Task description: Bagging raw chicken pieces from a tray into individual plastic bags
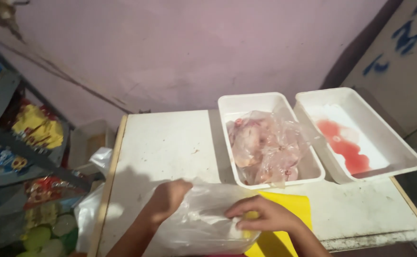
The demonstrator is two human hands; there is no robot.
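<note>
My left hand (167, 198) grips the upper left edge of a clear plastic bag (203, 223) lying on the white table (165, 147). My right hand (265, 214) pinches the same bag at its right side, over a yellow sheet (289, 209). Just beyond the hands, a white tray (270, 102) holds raw chicken wrapped in clear plastic (263, 147). What is inside the bag under my hands I cannot tell.
A second white tray (399, 147) at the right holds only a puddle of red liquid (344, 145). Shelves with colourful snack packets (37, 126) stand at the left. A pink wall rises behind the table, and a white bag (89, 209) hangs at its left edge.
</note>
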